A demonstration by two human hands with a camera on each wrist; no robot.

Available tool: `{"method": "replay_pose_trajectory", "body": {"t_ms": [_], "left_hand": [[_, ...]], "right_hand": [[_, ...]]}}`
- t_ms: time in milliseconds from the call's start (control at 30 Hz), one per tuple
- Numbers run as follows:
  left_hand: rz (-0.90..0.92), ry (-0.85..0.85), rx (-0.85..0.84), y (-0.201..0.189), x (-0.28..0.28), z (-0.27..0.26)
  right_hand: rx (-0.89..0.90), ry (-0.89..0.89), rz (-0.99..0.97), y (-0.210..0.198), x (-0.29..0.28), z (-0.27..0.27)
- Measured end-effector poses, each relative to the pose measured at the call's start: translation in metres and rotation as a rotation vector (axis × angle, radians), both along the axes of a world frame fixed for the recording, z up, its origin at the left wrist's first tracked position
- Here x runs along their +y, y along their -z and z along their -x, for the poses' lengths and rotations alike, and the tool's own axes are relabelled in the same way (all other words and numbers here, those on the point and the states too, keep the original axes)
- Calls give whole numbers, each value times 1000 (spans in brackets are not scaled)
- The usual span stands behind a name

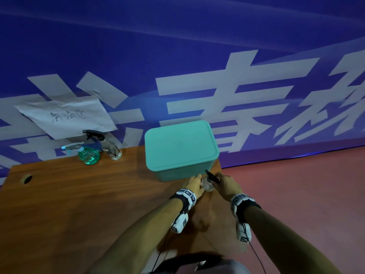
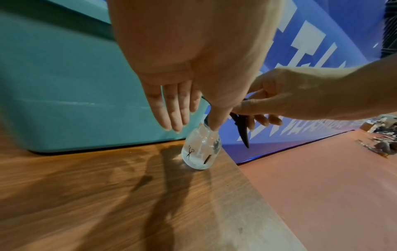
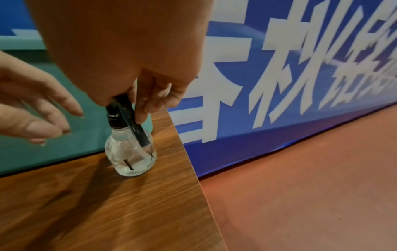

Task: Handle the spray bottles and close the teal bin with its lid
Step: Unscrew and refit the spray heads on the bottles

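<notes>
the small clear spray bottle [image 3: 130,153] stands on the wooden table [image 1: 79,204] just in front of the lidded teal bin [image 1: 180,147], its black head pinched by the right hand [image 1: 227,184], while the left hand [image 1: 194,184], fingers straight, touches its shoulder.

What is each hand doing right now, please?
Left hand: open, fingers straight beside the bottle.
Right hand: gripping the bottle's black sprayer.
</notes>
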State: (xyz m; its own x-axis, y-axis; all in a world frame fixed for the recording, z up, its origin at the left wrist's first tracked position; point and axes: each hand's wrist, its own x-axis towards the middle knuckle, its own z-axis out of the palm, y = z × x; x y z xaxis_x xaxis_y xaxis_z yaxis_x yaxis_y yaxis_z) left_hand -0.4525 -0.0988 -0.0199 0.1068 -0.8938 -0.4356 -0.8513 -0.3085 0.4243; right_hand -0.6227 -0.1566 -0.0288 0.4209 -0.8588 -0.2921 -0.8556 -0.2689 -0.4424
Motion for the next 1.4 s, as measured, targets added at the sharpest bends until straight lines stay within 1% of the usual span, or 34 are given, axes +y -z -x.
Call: {"method": "replay_pose_trajectory", "body": {"t_ms": [100,200,300,367,433,533,633,733,800,867,967,1067,1133,1267,1400], "left_hand": [[-40,-31,-3,5,1,1],[-63,-62,22,9,2,-2],[-75,-87,58,11,5,-6],[-98,-130,113,13,10,-9],[-124,-156,127,17,16,-16],[-165,-218,172,21,30,-33],[-197,-285,260,18,48,-62],[-188,-337,318,13,76,-101],[-157,-331,315,12,99,-130],[-169,-325,291,8,124,-158],[-210,-318,209,6,156,-200],[-226,-336,136,-3,180,-238],[-248,-356,106,-9,190,-264],[-237,-414,50,-16,193,-312],[-180,-421,23,-30,174,-353]], "right_hand": [[22,-5,18,3,-2,-5],[14,-54,30,1,-4,-5],[28,-128,45,8,-7,-4],[18,-216,49,6,-7,-9],[-12,-311,30,-14,-4,-19],[-61,-439,87,-40,9,-42],[-101,-518,92,-50,28,-72],[-106,-579,47,-56,45,-108],[-141,-625,18,-57,57,-133],[-161,-665,0,-55,71,-158],[-170,-708,5,-51,94,-198],[-185,-748,5,-49,112,-242],[-164,-771,0,-49,120,-271],[-139,-794,16,-48,120,-324],[-162,-760,63,-56,104,-368]]}}
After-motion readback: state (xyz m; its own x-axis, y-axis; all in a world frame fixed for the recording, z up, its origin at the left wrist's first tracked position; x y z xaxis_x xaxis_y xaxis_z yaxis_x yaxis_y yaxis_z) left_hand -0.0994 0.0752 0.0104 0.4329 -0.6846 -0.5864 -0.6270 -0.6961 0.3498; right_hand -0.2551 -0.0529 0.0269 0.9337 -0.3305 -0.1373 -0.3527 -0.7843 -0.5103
